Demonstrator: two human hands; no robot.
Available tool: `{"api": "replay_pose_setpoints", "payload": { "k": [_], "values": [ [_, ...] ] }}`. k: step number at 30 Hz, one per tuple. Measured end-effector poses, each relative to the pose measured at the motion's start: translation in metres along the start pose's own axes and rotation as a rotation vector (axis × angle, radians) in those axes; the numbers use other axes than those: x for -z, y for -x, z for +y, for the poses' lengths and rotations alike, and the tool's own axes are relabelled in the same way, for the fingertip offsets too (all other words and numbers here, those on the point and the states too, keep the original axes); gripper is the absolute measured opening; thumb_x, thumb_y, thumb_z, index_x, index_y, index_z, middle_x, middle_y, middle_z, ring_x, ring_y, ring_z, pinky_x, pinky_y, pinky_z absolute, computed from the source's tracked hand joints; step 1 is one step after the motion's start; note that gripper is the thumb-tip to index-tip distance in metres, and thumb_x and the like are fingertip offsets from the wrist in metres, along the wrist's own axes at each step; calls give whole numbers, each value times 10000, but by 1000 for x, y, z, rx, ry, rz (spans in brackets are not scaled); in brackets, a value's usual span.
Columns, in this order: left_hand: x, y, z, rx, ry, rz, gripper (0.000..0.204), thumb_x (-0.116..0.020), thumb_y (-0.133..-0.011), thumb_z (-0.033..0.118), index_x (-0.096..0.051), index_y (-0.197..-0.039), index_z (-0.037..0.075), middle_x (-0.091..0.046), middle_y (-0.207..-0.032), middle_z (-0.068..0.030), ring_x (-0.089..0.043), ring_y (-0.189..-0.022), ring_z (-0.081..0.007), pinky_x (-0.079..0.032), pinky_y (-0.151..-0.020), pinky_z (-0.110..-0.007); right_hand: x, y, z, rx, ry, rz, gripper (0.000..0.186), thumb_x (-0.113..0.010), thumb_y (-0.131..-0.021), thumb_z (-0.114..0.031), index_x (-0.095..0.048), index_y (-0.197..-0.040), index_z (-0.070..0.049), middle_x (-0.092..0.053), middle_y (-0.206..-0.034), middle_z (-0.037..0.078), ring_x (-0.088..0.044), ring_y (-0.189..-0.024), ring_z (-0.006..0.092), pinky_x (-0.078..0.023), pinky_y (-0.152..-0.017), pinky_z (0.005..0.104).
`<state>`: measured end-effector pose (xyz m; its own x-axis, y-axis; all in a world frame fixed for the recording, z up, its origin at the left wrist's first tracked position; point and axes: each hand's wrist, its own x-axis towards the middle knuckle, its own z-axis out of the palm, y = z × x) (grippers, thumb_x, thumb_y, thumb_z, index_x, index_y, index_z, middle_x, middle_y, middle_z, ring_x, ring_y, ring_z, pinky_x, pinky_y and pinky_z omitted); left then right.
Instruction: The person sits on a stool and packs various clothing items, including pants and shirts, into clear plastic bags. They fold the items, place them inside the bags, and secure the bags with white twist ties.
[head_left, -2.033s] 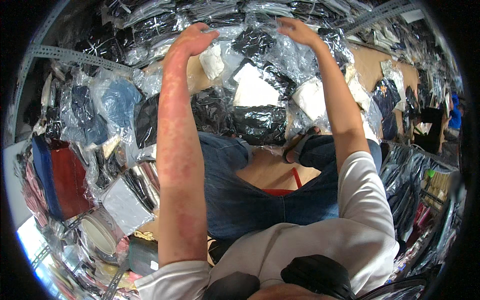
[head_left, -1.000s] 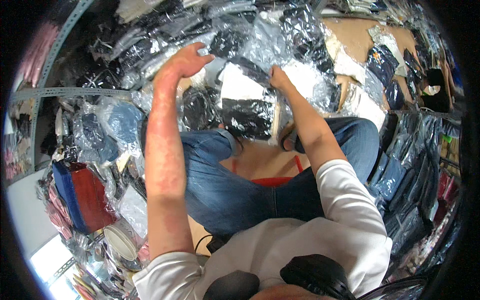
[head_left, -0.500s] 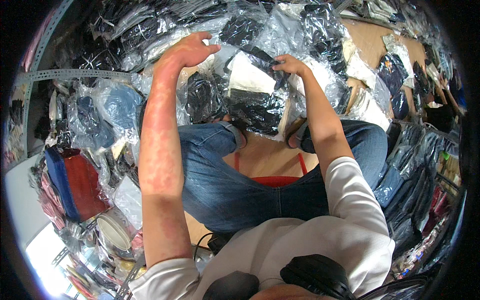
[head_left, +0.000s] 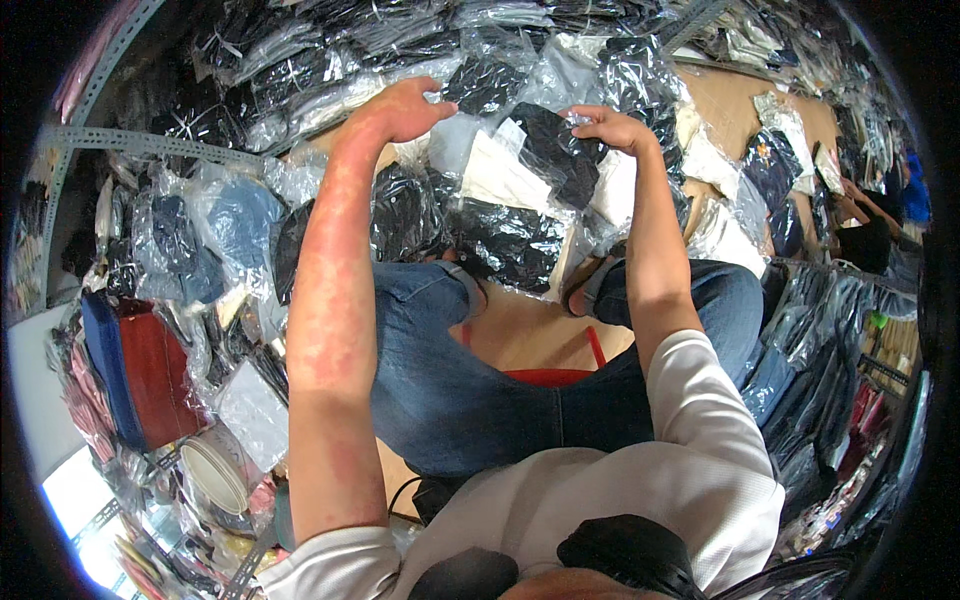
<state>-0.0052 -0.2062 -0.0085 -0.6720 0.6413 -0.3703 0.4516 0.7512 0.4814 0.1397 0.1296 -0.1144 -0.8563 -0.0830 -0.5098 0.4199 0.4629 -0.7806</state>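
My right hand grips the upper edge of a dark garment in a clear plastic bag, raised over the pile. My left hand has its fingers apart over the bagged clothes at the back, near a black package, holding nothing that I can see. Below the held garment lie a folded cream garment and a shiny black bagged package. More black bagged clothing lies beside them on the left.
Metal shelving packed with bagged clothes surrounds me. A red and blue bag is at left, a bagged jeans pile at right. I sit on a red stool. At far right are another person's arms.
My right hand has come down to the pile and taken hold of the dark bagged garment, which is now tilted up. My left hand has moved slightly right, its fingers still apart.
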Motion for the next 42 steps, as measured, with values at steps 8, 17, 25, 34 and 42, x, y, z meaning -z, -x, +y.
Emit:
{"api": "replay_pose_setpoints", "payload": {
  "k": [8, 17, 25, 34, 42],
  "values": [
    [-9, -8, 4, 0, -69, 14, 699, -634, -879, 462, -494, -1361, -25, -607, -1269, -232, -594, -1175, -317, -438, -1023, -373, 24, 24, -37, 298, 61, 127, 332, -679, -826, -81, -601, -1145, -135, -527, -948, -61, -414, -814, 56, -369, -770, 207],
    [-15, -13, 5, -14, -80, 19, 622, -639, -896, 394, -506, -1358, -1, -636, -1225, -221, -613, -1143, -307, -446, -1009, -375, -8, 13, -74, 444, -138, -100, 205, -699, -854, -129, -513, -938, -107, -446, -822, -86, -405, -788, 38, -354, -716, 218],
    [-22, -26, -29, -65, -136, 28, 540, -621, -900, 320, -534, -1336, 14, -646, -1207, -217, -631, -1107, -292, -464, -978, -378, -55, -8, -35, 70, -332, -233, 230, -706, -844, -66, -496, -927, -115, -553, -737, -44, -499, -639, 1, -378, -509, 195],
    [-14, -24, -8, -70, -62, 44, 575, -628, -895, 361, -536, -1323, -11, -648, -1203, -219, -631, -1103, -308, -470, -969, -379, -88, -57, 133, -314, 39, -127, 251, -771, -717, -55, -628, -923, -43, -629, -645, 72, -591, -513, 175, -459, -420, 322],
    [-13, -33, -22, -113, -60, 129, 572, -650, -882, 369, -557, -1299, -12, -687, -1091, -188, -659, -983, -267, -496, -901, -370, -87, -92, 74, 17, -279, 450, 326, -718, -801, -115, -592, -1097, -62, -642, -755, 71, -614, -594, 157, -519, -524, 297]
  ]
}}
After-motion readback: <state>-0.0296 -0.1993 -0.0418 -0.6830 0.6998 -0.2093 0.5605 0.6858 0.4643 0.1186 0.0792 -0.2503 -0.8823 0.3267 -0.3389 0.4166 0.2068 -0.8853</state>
